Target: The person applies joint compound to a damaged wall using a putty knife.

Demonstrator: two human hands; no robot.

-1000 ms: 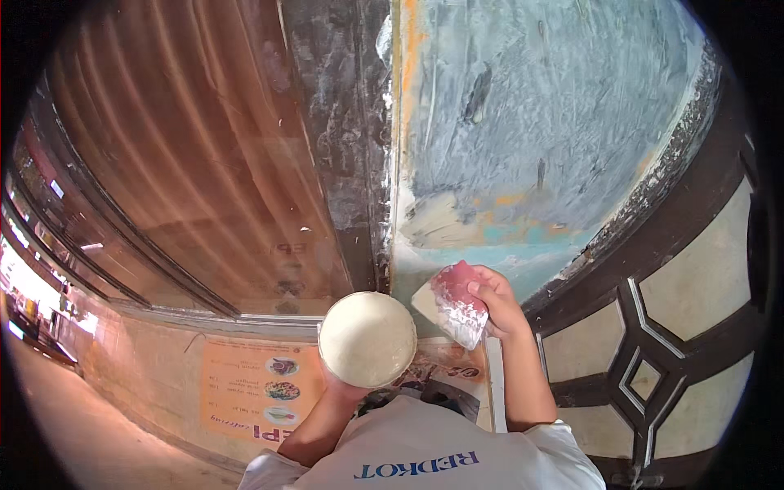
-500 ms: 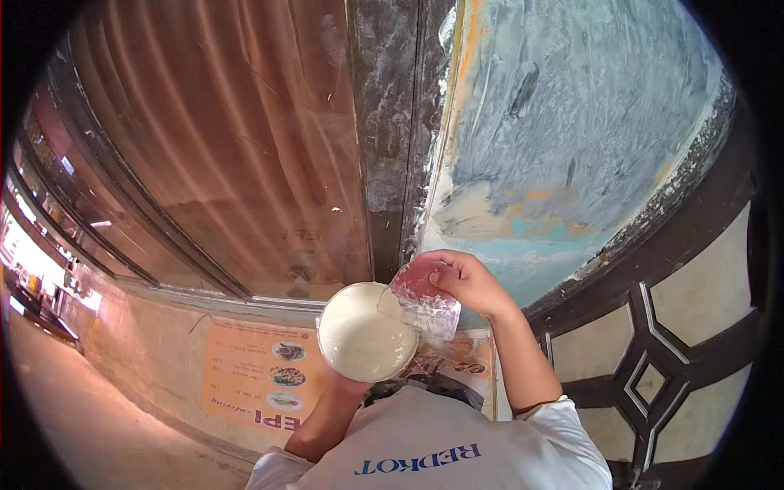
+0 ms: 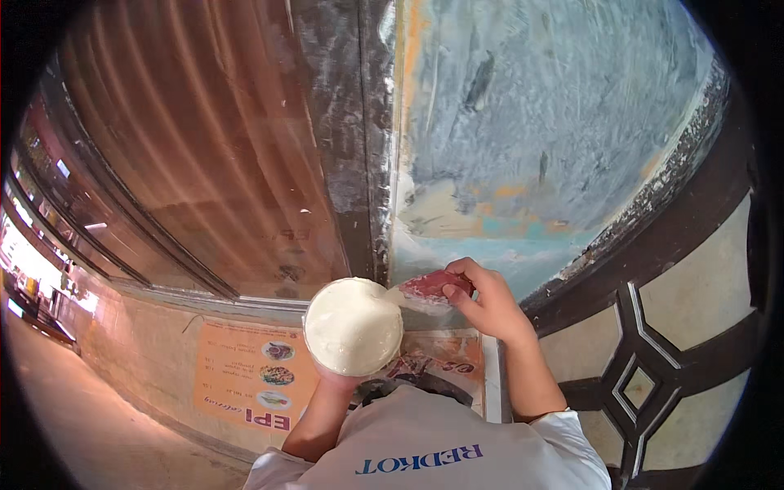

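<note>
My left hand (image 3: 336, 381) holds a round tub (image 3: 307, 341) from below, in front of my chest; its fingers are mostly hidden under the tub. Smooth white paste (image 3: 347, 331) fills the tub. In my right hand (image 3: 490, 306) is a reddish, flat putty scraper (image 3: 434, 287), pinched between thumb and fingers. White paste is smeared over its blade, whose pale edge reaches the tub's right rim. Beyond the hands stands a wall panel (image 3: 506, 106), patchy grey-blue with orange and turquoise spots.
A dark door frame post (image 3: 347, 147) borders the wall panel on its left. Farther left is a glass pane (image 3: 204, 147) with a brown curtain behind. An orange menu poster (image 3: 237, 376) lies below it. Dark lattice panelling (image 3: 653, 376) rises at right.
The scraper has tipped from facing me to a flatter angle, at the tub's right rim. My right hand is slightly lower. The tub has shifted a little left and the view has turned.
</note>
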